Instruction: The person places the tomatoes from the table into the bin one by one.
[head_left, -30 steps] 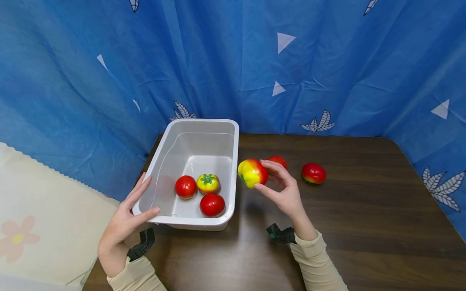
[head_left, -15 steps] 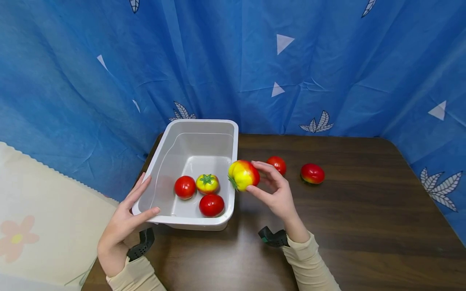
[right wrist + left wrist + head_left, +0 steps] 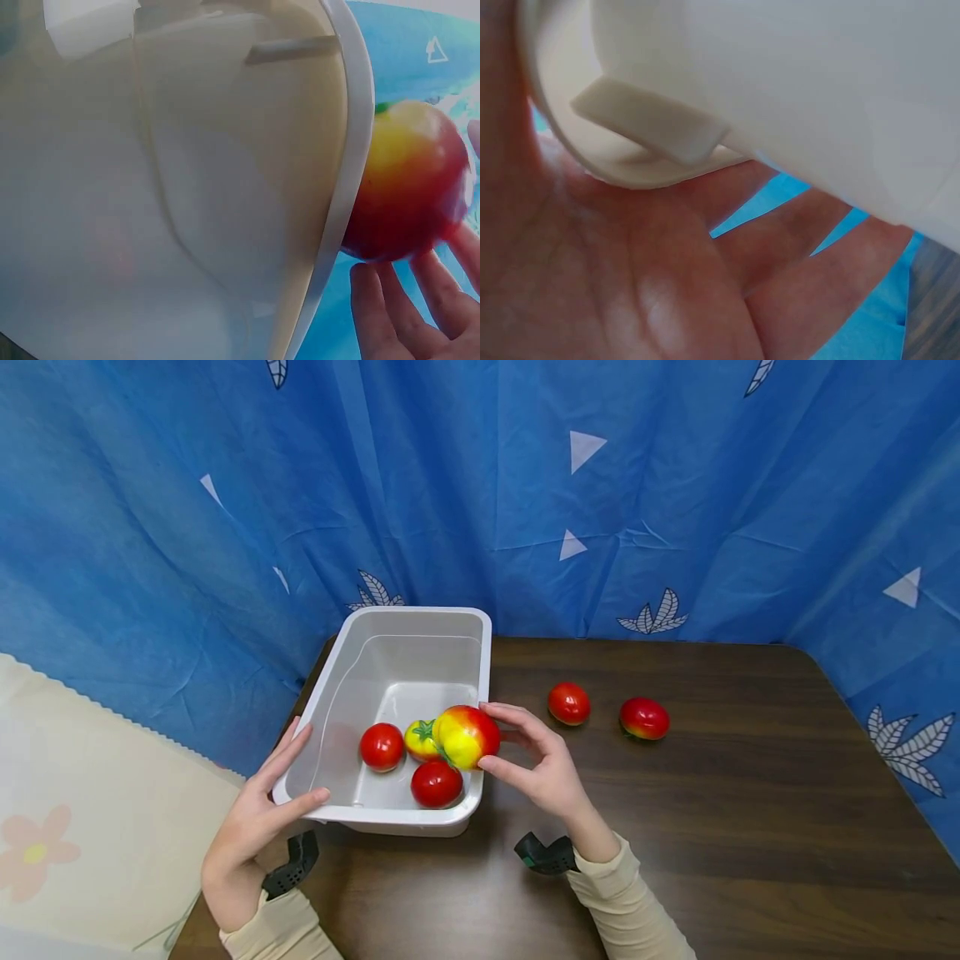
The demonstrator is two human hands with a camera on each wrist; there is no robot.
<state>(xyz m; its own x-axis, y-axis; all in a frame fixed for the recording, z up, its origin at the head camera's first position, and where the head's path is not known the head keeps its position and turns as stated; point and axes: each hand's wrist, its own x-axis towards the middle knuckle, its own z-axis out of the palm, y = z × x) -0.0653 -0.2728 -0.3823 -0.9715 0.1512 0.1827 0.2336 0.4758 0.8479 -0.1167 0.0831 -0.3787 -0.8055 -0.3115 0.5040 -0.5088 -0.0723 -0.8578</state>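
Observation:
In the head view my right hand [image 3: 540,764] holds a glossy red-and-yellow toy tomato [image 3: 467,737] by its red end, between thumb and fingers. The tomato hangs over the right rim of a white plastic bin [image 3: 318,706], its green leaves to the left. It partly hides a yellow toy tomato [image 3: 418,743] with green leaves inside. Two red toy tomatoes [image 3: 382,747] also lie in the bin. My left hand [image 3: 251,827] grips the bin's near left corner, thumb over the rim. In the left wrist view, fingers [image 3: 802,277] extend along the outer wall.
Right of the bin, a red toy tomato [image 3: 568,703] and a darker red, oval toy fruit [image 3: 644,718] lie on the dark wooden table [image 3: 750,793]. A blue curtain [image 3: 525,485] hangs behind the table. Pale flowered cloth [image 3: 90,793] is at the left.
My right hand has moved left with the red-and-yellow toy tomato, from beside the bin to over its right rim. The left hand and bin have stayed put.

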